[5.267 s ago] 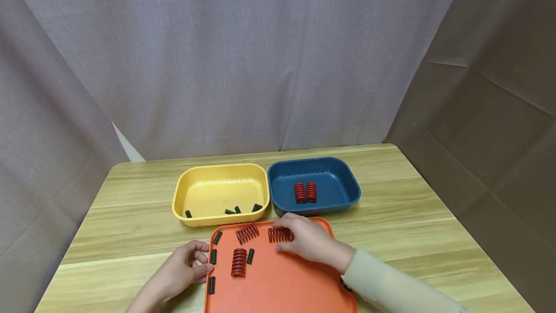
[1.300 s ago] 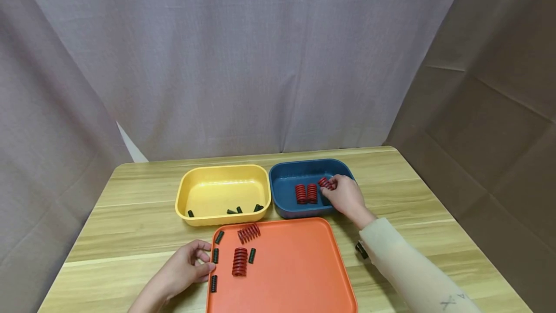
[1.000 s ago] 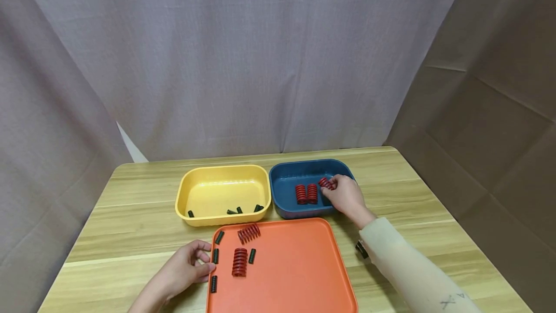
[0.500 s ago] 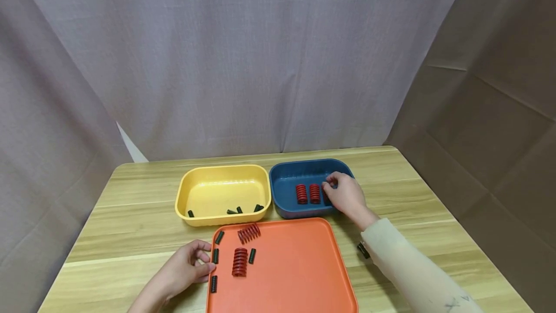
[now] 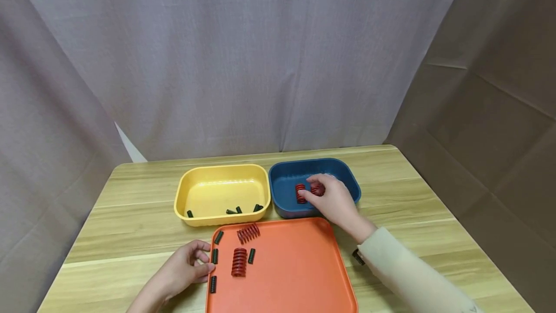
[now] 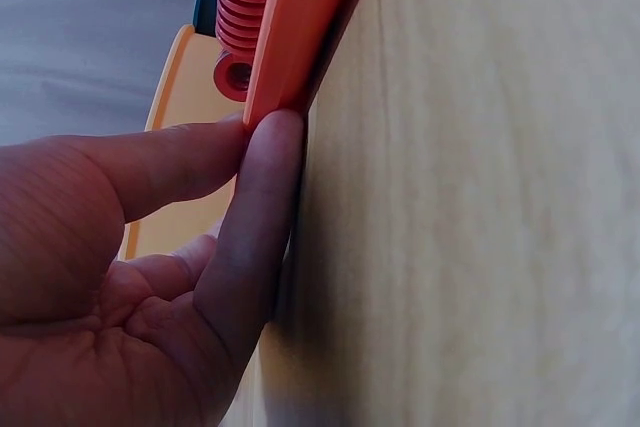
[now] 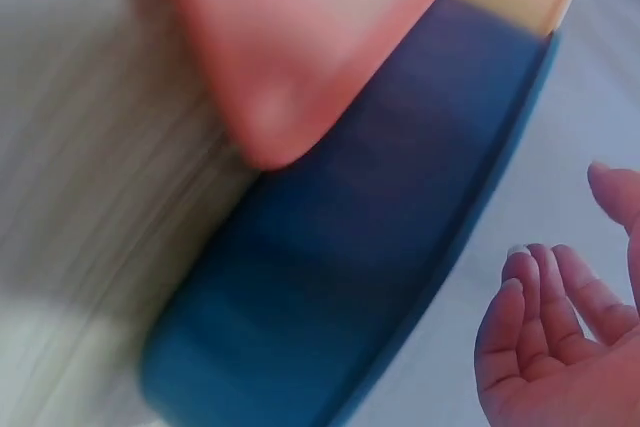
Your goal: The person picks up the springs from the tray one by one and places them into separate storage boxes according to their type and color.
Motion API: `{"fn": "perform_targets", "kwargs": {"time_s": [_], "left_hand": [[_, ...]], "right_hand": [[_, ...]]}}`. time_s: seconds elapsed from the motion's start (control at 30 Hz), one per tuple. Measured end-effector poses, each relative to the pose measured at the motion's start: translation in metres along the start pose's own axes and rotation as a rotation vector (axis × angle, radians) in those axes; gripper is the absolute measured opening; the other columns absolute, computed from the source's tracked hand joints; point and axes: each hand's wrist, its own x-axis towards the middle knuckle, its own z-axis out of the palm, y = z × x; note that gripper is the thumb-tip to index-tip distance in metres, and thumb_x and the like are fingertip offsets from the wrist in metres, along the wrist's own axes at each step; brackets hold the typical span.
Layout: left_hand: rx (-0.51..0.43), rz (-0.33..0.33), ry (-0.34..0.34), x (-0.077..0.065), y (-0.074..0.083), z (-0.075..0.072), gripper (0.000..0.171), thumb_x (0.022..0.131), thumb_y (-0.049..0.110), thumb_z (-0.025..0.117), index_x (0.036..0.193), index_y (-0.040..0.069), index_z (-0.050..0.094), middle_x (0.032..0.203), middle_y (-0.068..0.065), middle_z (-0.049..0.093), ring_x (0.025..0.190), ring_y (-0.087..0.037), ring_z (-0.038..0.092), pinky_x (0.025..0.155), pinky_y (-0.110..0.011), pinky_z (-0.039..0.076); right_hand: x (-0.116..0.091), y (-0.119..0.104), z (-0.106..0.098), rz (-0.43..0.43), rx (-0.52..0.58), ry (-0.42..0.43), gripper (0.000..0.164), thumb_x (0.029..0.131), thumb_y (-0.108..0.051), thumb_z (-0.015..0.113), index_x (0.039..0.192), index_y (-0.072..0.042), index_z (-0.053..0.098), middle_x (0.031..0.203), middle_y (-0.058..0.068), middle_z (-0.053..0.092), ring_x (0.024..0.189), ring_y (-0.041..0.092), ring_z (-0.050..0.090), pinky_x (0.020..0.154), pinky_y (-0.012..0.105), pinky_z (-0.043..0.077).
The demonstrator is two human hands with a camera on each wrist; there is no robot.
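- Head view: a grey curtain (image 5: 195,62) hangs behind a wooden table (image 5: 143,197). From the middle of the orange tray (image 5: 299,274), the yellow tub (image 5: 217,221) sits towards eleven o'clock, the blue tub (image 5: 295,213) at one.
- The right hand (image 5: 336,202) is over the blue tub, fingers curved, thumb parted from them. One red spring (image 5: 300,200) lies by its thumb; another red spring (image 5: 317,190) shows in the gap.
- Two more red springs (image 5: 239,262) and several dark springs (image 5: 215,256) lie on the tray, mostly from nine to eleven o'clock.
- I'd lift those fingers straight up before swinging away; a sideways brush could roll the springs.
- Half a second ago the hand was further towards three o'clock in the tub; now it has come across over the springs. Five seconds ago the tray held a third red spring, under that hand.
- Left wrist view: the left hand (image 6: 150,247) pinches the tray's edge between thumb and fingertip, a red spring at eleven o'clock. A light, steady grip should do; tugging might shift everything.
- Right wrist view: the hand, at four o'clock, has nothing between its fingers and thumb. The tub's contents don't show here.
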Motion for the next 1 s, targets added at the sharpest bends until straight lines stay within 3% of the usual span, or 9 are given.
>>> {"fn": "perform_targets", "kwargs": {"time_s": [0.13,0.3,0.7,1.0], "left_hand": [[-0.002,0.004,0.000,0.001,0.000,0.000,0.045,0.083,-0.004,0.071,0.119,-0.011,0.045,0.093,-0.014,0.052,0.078,-0.022,0.058,0.067,-0.036,0.060],[0.004,-0.001,0.006,0.001,-0.001,0.000,0.045,0.083,-0.005,0.071,0.120,-0.012,0.045,0.093,-0.014,0.051,0.078,-0.022,0.059,0.066,-0.036,0.060],[0.008,-0.008,0.010,0.001,-0.002,0.001,0.045,0.083,-0.005,0.071,0.120,-0.011,0.046,0.093,-0.013,0.052,0.078,-0.022,0.059,0.065,-0.036,0.060],[0.009,-0.009,0.010,0.001,-0.002,0.000,0.045,0.083,-0.005,0.071,0.120,-0.011,0.046,0.094,-0.014,0.052,0.078,-0.023,0.058,0.066,-0.036,0.060]], "right_hand": [[-0.008,-0.017,0.006,-0.079,0.040,-0.027,0.035,0.078,-0.042,0.080,0.103,-0.019,0.069,0.091,-0.006,0.064,0.079,0.015,0.059,0.068,0.028,0.052],[-0.024,-0.038,0.018,-0.161,0.095,-0.123,0.040,0.076,-0.045,0.080,0.106,-0.021,0.069,0.093,-0.011,0.062,0.081,0.010,0.058,0.070,0.027,0.052],[-0.041,-0.062,0.053,-0.193,0.126,-0.525,0.049,0.075,-0.046,0.080,0.114,-0.020,0.068,0.098,-0.006,0.062,0.086,0.012,0.058,0.072,0.021,0.051],[-0.044,-0.065,0.076,-0.264,0.062,-0.590,0.043,0.077,-0.046,0.079,0.111,-0.022,0.069,0.102,-0.014,0.062,0.090,0.003,0.056,0.079,0.021,0.049]]}}
